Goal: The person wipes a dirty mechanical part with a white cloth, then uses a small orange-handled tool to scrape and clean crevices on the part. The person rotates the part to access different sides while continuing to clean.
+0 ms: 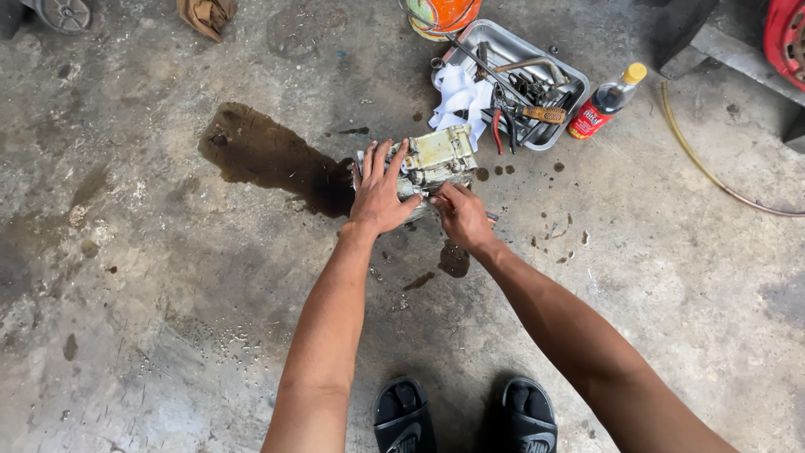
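A grimy pale metal block (436, 157) is set on the concrete floor (151, 277). The left hand (379, 191) is laid flat on its left side, fingers spread. The right hand (461, 214) is pressed to its near edge, fingers curled on something too small to tell. A dark oil stain (268, 158) is seen just left. Behind, a metal tray (570, 80) of tools, a white rag (459, 96), a bottle (605, 102) and an orange bucket (443, 15) are placed. Two black sandals (465, 415) are seen below.

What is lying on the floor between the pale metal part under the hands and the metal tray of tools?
In the head view, a crumpled white cloth lies between the pale metal part and the metal tray, overlapping the tray's near edge.
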